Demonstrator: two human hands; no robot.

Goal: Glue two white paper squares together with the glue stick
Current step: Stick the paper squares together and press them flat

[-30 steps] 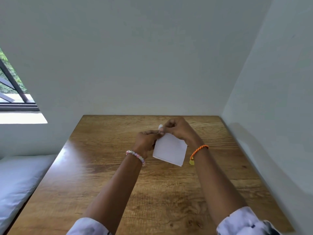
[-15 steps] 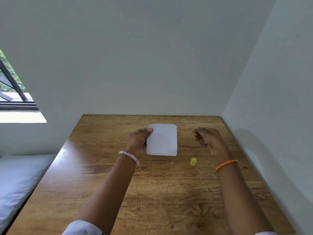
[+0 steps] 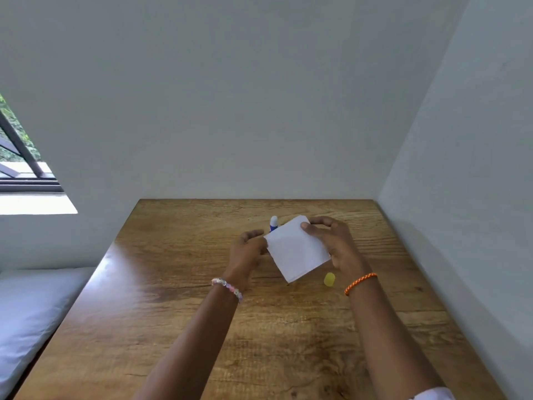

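White paper held between left hand and right hand, fingers pinching opposite edges. Glue stick upright just behind; yellow cap on table near right wrist.

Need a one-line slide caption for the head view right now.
Both hands, left and right, hold white paper above the table; glue stick behind, yellow cap beside.

Setting was a plain domestic room: wooden table pushed into a white-walled corner, a mattress beside it, window at left.
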